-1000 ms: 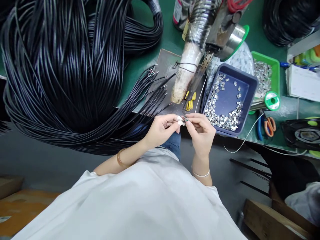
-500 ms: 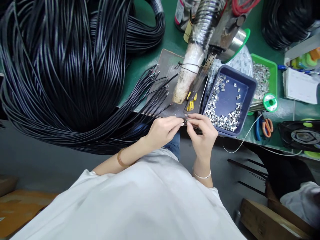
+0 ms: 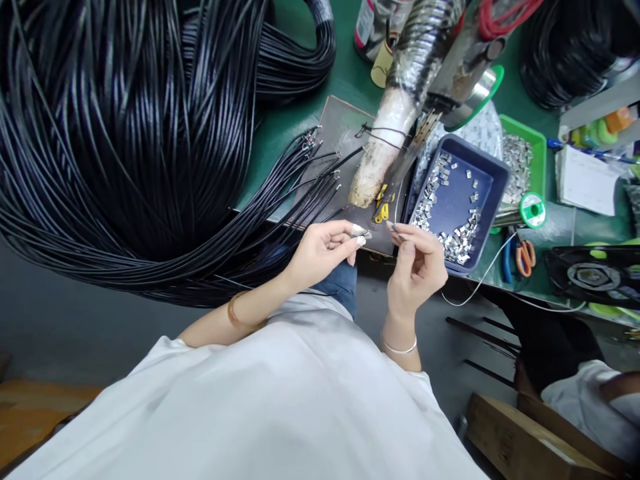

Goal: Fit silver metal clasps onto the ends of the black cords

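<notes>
The left hand (image 3: pixel 323 252) pinches a small metal piece (image 3: pixel 368 235), the right hand (image 3: pixel 417 270) is pinched closed, on what I cannot tell, and bright-tipped cables (image 3: pixel 280 175) fan out at eleven o'clock, with many clips (image 3: pixel 457 245) loose in the tray (image 3: pixel 453 200) at two.

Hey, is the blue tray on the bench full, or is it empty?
Neither: the blue tray is partly filled. Small metal pieces line its left and near sides, and much of its floor shows bare.
</notes>
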A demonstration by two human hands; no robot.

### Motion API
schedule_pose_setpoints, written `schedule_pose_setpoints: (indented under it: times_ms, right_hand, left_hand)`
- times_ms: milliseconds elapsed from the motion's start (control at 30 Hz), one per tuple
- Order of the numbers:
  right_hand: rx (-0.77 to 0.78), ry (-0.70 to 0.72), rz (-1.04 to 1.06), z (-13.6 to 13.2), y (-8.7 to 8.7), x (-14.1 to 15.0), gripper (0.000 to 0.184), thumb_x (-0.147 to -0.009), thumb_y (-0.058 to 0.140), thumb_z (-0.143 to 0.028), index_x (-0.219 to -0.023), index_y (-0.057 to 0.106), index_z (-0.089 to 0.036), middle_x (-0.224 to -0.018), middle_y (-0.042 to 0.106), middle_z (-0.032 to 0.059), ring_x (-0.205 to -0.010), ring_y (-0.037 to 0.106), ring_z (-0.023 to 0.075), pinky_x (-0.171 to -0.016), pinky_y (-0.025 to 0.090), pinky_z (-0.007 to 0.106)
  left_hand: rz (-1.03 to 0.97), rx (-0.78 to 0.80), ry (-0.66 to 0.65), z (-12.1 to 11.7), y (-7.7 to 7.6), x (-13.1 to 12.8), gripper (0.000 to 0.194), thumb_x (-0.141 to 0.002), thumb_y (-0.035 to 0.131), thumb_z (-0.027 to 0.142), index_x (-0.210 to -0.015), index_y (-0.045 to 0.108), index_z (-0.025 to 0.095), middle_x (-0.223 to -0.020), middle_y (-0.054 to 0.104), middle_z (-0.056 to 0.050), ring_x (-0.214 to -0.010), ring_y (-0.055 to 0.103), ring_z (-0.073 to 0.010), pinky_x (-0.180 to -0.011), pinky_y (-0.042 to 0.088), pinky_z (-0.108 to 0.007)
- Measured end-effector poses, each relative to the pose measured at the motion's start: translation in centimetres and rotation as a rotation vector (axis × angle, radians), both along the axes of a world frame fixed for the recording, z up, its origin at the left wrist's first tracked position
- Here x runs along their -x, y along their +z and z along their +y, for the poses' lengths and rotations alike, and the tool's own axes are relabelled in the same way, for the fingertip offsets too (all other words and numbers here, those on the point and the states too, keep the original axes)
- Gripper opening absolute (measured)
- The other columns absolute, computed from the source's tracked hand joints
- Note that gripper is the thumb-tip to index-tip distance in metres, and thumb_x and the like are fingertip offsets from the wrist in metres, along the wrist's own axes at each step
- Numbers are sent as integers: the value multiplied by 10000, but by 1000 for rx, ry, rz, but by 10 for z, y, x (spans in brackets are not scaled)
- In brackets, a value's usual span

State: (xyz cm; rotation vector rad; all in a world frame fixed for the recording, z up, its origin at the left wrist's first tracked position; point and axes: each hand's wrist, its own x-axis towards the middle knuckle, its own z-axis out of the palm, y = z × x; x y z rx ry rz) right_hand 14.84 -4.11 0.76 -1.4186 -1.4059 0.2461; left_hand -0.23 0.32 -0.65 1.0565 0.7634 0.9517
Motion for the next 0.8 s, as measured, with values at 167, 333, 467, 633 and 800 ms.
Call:
schedule_pose_setpoints:
  times_ms: [167,333,467,633,800]
  right_hand:
    - [-108,87,-179,1,-6,3,128,-875,610,-179,-950,636,-280,-974,735,18,-911,720,182,-812,618,385]
    - [-6,80,76,6,-12,2,84,-906,556,-189,-945,601,-248,-974,727,32,-905,722,170,-716,623,334]
    - [-11,107,-42,8,-14,-1,73,-876,596,-180,-901,607,-247,-996,737,31,-940,722,177,-788,618,363]
    - [-118,124,-222,10,-18,-4,157,-838,633,-129,-919,611,-262,-1015,750,16,-926,732,168,-803,613,346]
    - [-195,78,-334,14,-22,-4,163,-823,647,-99,-904,584,-226,-1037,742,26,-919,727,138,-781,617,282]
  left_hand:
    - [-65,-2,52,9,1,-2,142,-754,745,275,-764,695,142,-661,651,9,-572,563,-65,-585,465,-187]
    - [-68,20,41,14,4,-3,140,-737,755,284,-752,727,148,-703,684,-8,-653,621,-94,-666,505,-215]
    - [-22,14,47,16,5,-3,191,-747,756,334,-746,737,144,-650,648,-1,-620,588,-96,-621,486,-219]
    - [3,-7,60,19,5,-5,162,-729,756,294,-724,740,134,-716,696,-20,-648,603,-100,-650,504,-221]
    - [12,-5,85,22,7,-7,115,-691,755,230,-702,731,118,-733,718,-23,-672,636,-111,-692,539,-227]
